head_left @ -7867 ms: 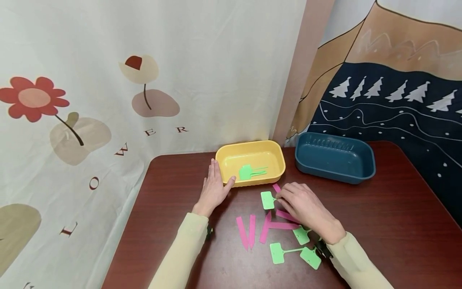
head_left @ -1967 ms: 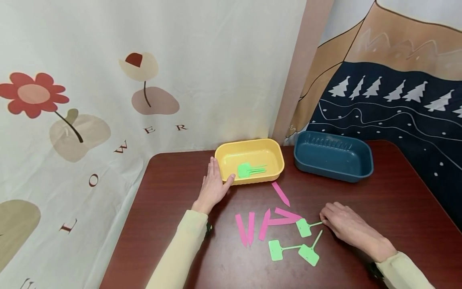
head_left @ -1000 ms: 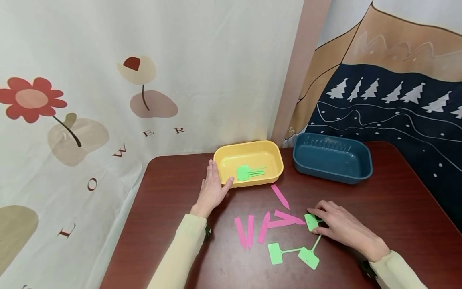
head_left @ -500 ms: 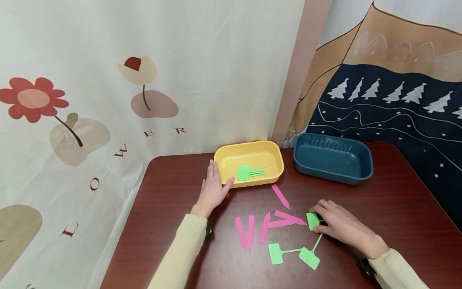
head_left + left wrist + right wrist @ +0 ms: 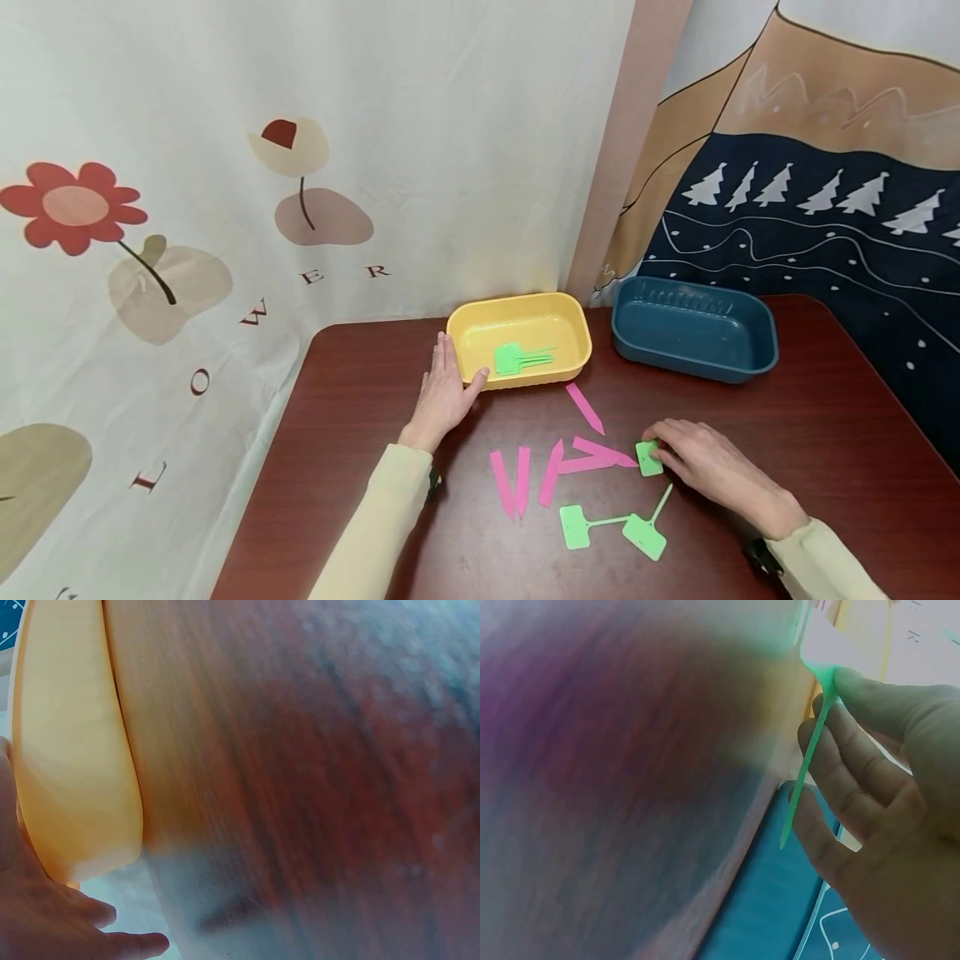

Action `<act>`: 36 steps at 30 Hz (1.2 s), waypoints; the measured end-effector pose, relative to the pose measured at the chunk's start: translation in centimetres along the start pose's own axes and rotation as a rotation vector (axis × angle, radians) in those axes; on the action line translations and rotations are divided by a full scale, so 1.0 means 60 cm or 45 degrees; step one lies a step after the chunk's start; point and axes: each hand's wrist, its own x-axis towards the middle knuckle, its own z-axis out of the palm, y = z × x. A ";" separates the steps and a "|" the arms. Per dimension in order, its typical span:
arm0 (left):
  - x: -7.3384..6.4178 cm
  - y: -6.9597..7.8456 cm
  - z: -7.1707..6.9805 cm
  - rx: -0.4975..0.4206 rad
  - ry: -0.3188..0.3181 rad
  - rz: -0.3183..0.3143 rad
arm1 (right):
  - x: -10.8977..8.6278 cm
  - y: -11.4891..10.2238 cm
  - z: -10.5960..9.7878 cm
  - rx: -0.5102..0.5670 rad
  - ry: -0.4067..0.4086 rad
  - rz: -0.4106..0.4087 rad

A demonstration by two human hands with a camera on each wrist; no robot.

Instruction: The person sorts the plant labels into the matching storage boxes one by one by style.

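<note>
My right hand (image 5: pixel 716 468) pinches a green plant label (image 5: pixel 649 460) between thumb and fingertips, over the right part of the table. In the right wrist view, the thumb presses where the label's head meets its stem (image 5: pixel 808 769), which runs down along the fingers. My left hand (image 5: pixel 442 402) rests against the left end of a yellow basin (image 5: pixel 576 354), fingers straight and thumb at the front rim. Several green labels (image 5: pixel 508 358) lie bunched in that basin. Two more green labels, one left (image 5: pixel 575 527) and one right (image 5: pixel 645 537), lie on the table in front.
Several pink pointed plant tags (image 5: pixel 522 479) are scattered mid-table, two of them crossing near the held label. One pink tag (image 5: pixel 585 408) lies just in front of the yellow basin. A dark blue basin (image 5: pixel 693 333) stands at the back right, by the curtain.
A green label held earlier has left my right hand, and the basin's bunch has grown. My right hand moved right to another label, shifting its fingers from the stem tip towards the head. Left hand stays put.
</note>
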 end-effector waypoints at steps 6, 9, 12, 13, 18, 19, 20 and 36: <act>0.000 0.000 0.000 -0.005 0.009 -0.001 | 0.001 -0.002 -0.001 -0.014 0.045 -0.032; 0.000 -0.001 -0.001 -0.006 0.015 0.003 | 0.006 -0.004 -0.005 0.022 0.035 -0.018; -0.001 -0.002 -0.002 -0.009 0.022 0.006 | 0.015 -0.010 -0.010 0.068 0.032 0.001; -0.001 -0.002 -0.003 -0.010 0.023 0.006 | 0.019 -0.013 -0.013 0.077 0.033 0.005; -0.001 -0.003 -0.001 -0.007 0.010 0.004 | 0.047 -0.033 -0.023 0.106 0.058 -0.019; -0.001 -0.003 0.000 -0.005 0.007 0.004 | 0.054 -0.038 -0.025 0.104 0.068 -0.031; -0.001 -0.003 0.000 -0.006 0.005 0.004 | 0.061 -0.042 -0.026 0.103 0.082 -0.044; 0.002 -0.003 0.001 -0.004 -0.001 0.005 | 0.149 -0.089 -0.047 0.112 0.233 -0.132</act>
